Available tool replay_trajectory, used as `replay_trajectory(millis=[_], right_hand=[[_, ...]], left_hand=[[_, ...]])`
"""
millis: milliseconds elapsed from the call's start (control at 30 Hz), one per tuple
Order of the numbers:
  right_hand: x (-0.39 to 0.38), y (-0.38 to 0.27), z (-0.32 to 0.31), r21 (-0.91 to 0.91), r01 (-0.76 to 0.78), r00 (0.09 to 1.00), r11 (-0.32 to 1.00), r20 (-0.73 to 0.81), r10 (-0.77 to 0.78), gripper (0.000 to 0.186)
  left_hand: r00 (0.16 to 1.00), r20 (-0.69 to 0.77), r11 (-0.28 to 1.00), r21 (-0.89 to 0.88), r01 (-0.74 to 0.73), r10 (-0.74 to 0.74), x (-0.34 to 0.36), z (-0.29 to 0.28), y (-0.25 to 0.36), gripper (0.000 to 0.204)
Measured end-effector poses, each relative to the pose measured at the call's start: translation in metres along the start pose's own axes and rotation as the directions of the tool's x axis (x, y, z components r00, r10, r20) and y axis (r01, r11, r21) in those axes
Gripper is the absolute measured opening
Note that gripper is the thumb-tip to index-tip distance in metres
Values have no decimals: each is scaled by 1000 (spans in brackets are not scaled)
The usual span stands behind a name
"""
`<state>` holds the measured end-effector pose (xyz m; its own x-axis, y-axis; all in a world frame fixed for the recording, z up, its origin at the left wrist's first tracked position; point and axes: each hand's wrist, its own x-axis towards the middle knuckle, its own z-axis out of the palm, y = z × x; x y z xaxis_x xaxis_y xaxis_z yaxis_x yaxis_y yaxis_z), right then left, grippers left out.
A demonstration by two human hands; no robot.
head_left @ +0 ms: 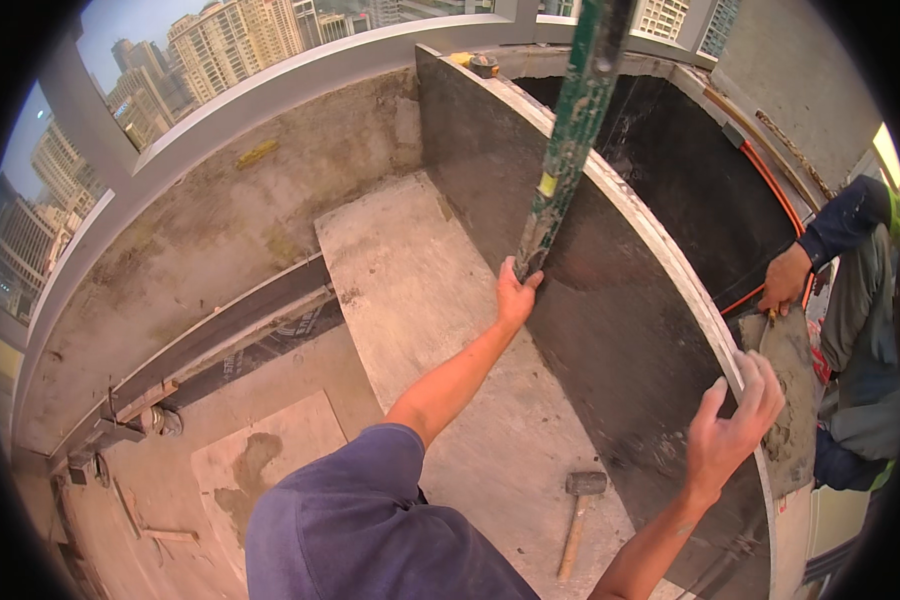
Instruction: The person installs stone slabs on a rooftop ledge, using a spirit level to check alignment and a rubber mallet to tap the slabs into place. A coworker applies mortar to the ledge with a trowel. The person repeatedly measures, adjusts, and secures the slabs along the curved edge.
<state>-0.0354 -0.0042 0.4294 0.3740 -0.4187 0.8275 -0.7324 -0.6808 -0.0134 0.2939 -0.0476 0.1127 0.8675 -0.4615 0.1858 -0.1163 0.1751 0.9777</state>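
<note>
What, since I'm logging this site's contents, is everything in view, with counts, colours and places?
Dark panel: 1, dark grey, pale top edge, right of centre
Pale slab: 1, beige-grey, left of the panel
Mallet: 1, black head, wooden handle, on the slab
Green bar: 1, green, upper centre
Pale board: 1, beige with grey stain, floor, left
Wood pieces: at least 2, brown, lower-left floor
Orange cable: 1, orange, beyond the panel
Co-worker: 1, navy sleeves, right edge
Buildings: many, mostly beige, outside the grey window frame
Left grip: 1, bare, around the bar's lower end
Right grip: 1, bare, at the panel's top edge
</note>
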Motion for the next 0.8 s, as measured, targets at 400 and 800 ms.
replay_trajectory(millis=[400, 800], right_hand=[[-1, -11, 42, -502, -135, 950, 855, 180, 256, 39], [-3, -16, 43, -508, -190, 923, 840, 200, 330, 39]], left_hand=[[994, 55, 989, 119, 92, -99, 1, -12, 21, 39], [995, 100, 997, 75, -6, -1, 6, -22, 18, 31]])
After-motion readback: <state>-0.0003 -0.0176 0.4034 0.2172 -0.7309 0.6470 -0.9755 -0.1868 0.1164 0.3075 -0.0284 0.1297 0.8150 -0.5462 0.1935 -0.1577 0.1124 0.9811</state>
